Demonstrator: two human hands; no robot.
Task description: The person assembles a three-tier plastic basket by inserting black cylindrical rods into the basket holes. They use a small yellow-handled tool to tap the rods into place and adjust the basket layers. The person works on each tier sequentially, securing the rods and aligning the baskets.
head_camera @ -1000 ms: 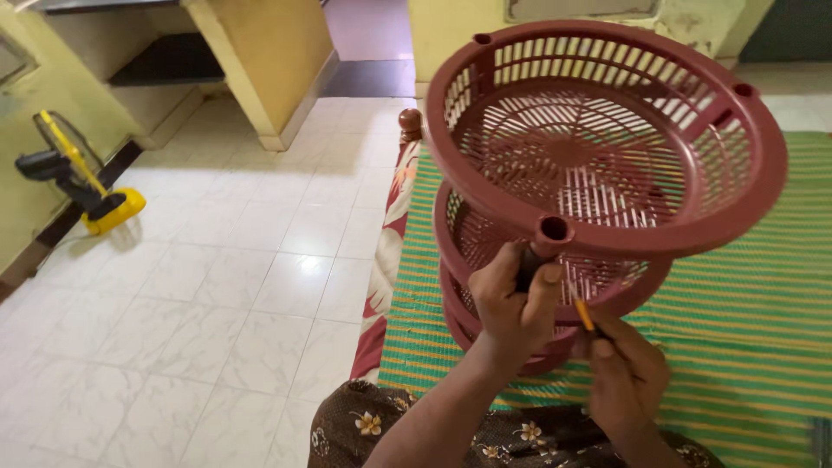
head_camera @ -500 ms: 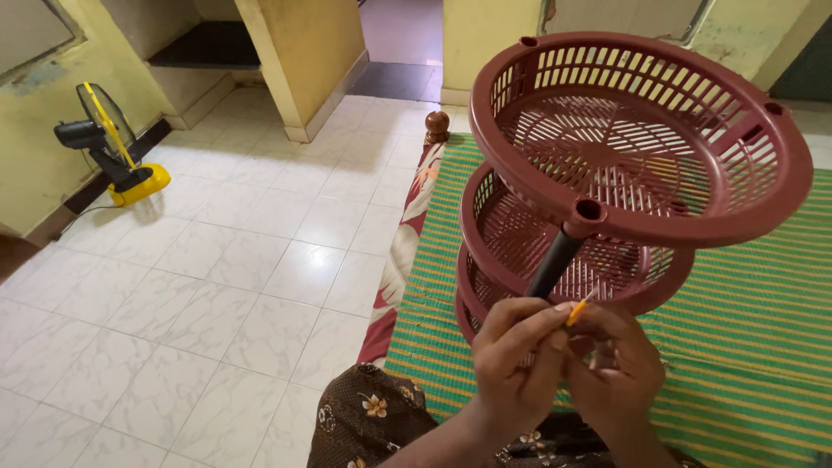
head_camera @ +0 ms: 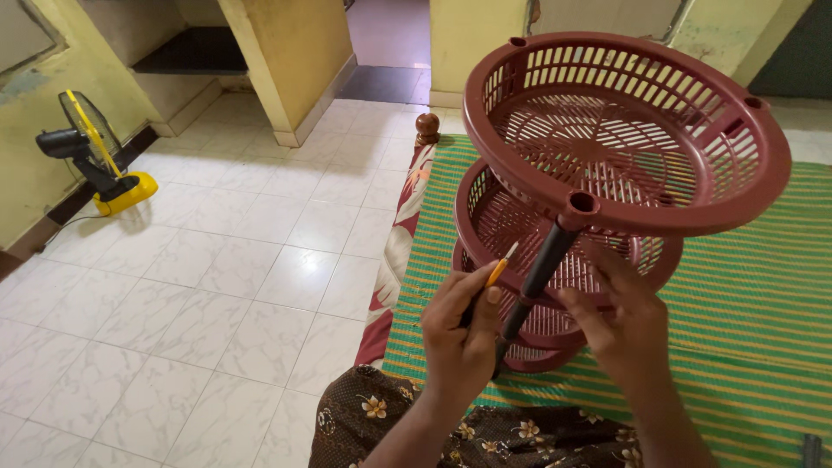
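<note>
Rack: a dark red plastic rack (head_camera: 624,165) of three round slatted baskets stacked one above another stood on the green striped mat (head_camera: 745,347), right in front of the person.
Top basket: the top basket (head_camera: 555,78) was the widest and tilted toward the camera; nothing lay in it.
Lower baskets: the middle basket (head_camera: 494,221) and the bottom one (head_camera: 537,351) also showed nothing inside, though much of them was hidden by the tier above.
Post: a black post (head_camera: 542,264) ran down from a socket on the top basket's near rim to the lower tiers.
Left hand: the left hand (head_camera: 459,334) was raised beside the post, its grip pinched around a small orange-handled tool (head_camera: 497,270) whose pale tip pointed up toward the post.
Right hand: the right hand (head_camera: 620,316) sat just right of the post, fingers spread and curled against the middle basket's rim; I cannot tell whether it gripped anything.
Lap: brown flowered cloth (head_camera: 381,416) covered the person's knees at the bottom edge.
Surroundings: a red patterned cloth (head_camera: 403,234) edged the mat; a small brown knob (head_camera: 427,128) stood at its far end; a yellow floor fan (head_camera: 95,160) stood well apart on the white tiled floor (head_camera: 217,286) by the wall.
</note>
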